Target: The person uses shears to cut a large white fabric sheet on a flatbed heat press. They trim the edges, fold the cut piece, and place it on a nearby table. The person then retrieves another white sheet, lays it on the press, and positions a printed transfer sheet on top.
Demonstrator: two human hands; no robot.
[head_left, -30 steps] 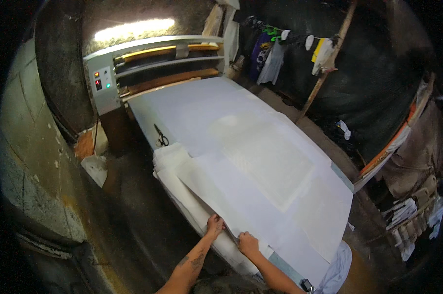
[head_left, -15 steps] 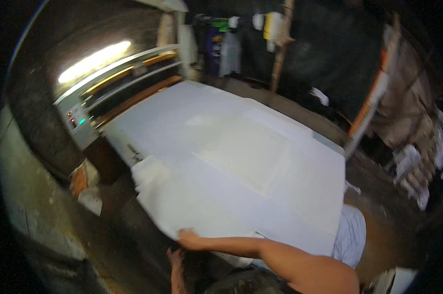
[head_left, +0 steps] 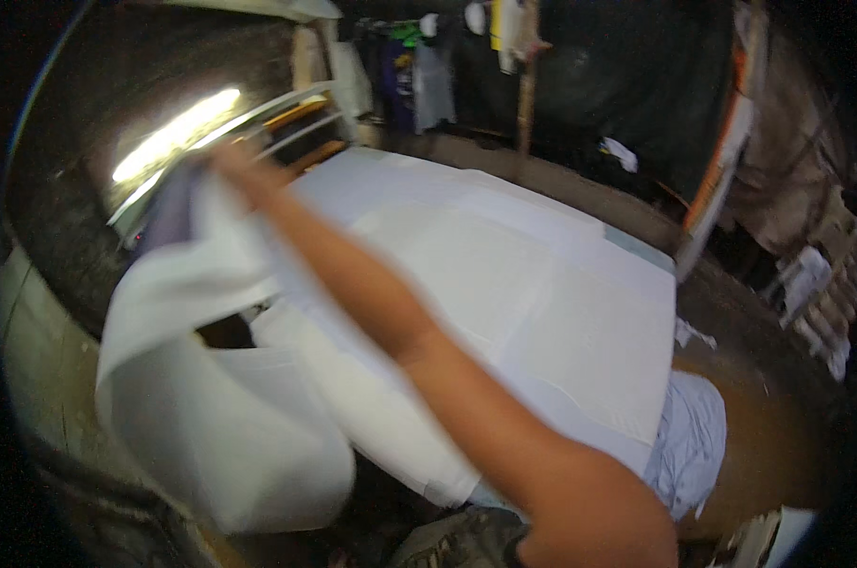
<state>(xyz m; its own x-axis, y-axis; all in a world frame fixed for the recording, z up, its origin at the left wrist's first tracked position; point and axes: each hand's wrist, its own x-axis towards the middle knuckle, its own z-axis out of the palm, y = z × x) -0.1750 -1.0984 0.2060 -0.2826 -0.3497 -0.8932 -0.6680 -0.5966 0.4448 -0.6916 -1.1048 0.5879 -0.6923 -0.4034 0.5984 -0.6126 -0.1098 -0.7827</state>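
My right arm reaches up and to the left across the table. My right hand, blurred by motion, is closed on a large white sheet, which hangs from it in a wide curl over the table's left side. Whether the sheet is paper or cloth I cannot tell; a dark grey-violet patch shows near its top. Under my arm, more white sheets lie flat and overlapping on the big table. My left hand is out of view.
At the far left stands a machine with metal rails, partly hidden by the raised sheet; a bright tube lamp glows beside it. Pale blue cloth hangs off the table's right corner. Clothes hang at the back beside a wooden post.
My right hand has swung from the table's near edge up to the far left, lifting a white sheet off the table. My left hand has gone out of view.
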